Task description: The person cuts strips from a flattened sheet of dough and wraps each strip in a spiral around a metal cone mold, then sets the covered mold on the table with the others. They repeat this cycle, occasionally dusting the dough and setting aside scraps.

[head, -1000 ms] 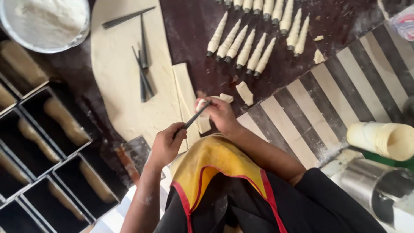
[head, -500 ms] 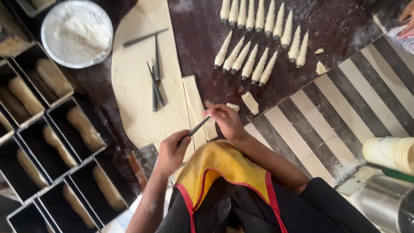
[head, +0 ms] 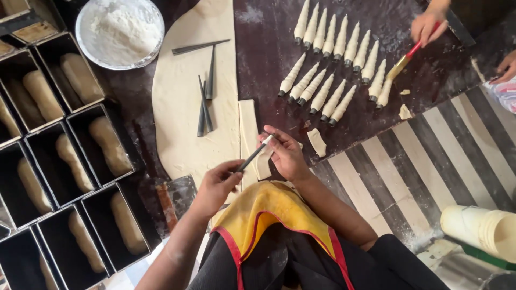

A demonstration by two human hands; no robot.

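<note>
My left hand (head: 216, 185) grips the wide end of a thin dark metal cone mould (head: 250, 158). My right hand (head: 286, 153) holds a strip of pale dough (head: 263, 161) against the cone's tip. Beside both hands lies a cut dough strip (head: 248, 126) next to a large rolled-out sheet of dough (head: 185, 102). Several bare cone moulds (head: 205, 96) lie on that sheet. Two rows of dough-wrapped cones (head: 333, 64) rest on the dark board beyond my hands.
A bowl of flour (head: 119, 32) sits at the top left. Black loaf tins with dough (head: 70, 156) fill the left side. Another person's hand (head: 427, 24) works a red-handled brush (head: 403, 60) over the cones. A pale roll (head: 481, 228) lies at the right.
The view has shifted so the board and tins sit lower and to the right. My hands stay together on the cone and dough. Another person's hand with a brush has come into view.
</note>
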